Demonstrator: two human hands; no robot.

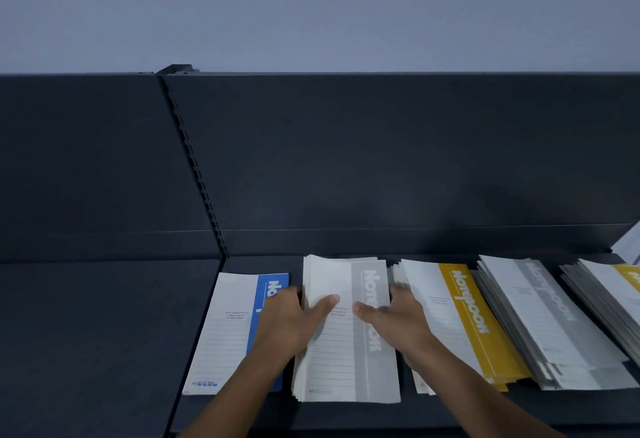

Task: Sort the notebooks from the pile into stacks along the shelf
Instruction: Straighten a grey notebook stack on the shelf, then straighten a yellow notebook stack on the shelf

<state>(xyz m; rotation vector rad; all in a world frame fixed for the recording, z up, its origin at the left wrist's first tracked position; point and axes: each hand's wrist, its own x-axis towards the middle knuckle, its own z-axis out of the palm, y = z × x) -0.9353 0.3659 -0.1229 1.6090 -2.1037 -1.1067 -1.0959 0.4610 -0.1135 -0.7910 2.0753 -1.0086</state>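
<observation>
A stack of grey-banded notebooks point(346, 361) lies on the dark shelf point(104, 333) in front of me. My left hand point(294, 320) grips its left edge, thumb lying on the top cover. My right hand point(398, 316) grips its right edge the same way. To the left lies a blue-banded notebook point(228, 330), partly under my left forearm. To the right sits a yellow-banded stack point(460, 320), then another grey-banded stack point(547, 323), and a further yellow-banded stack point(620, 285) cut off by the frame.
The shelf's dark back panel point(381, 160) rises behind the stacks, with a slotted upright point(194, 167) dividing two bays. The left bay holds bare shelf. A white item point(628, 243) leans at the far right edge.
</observation>
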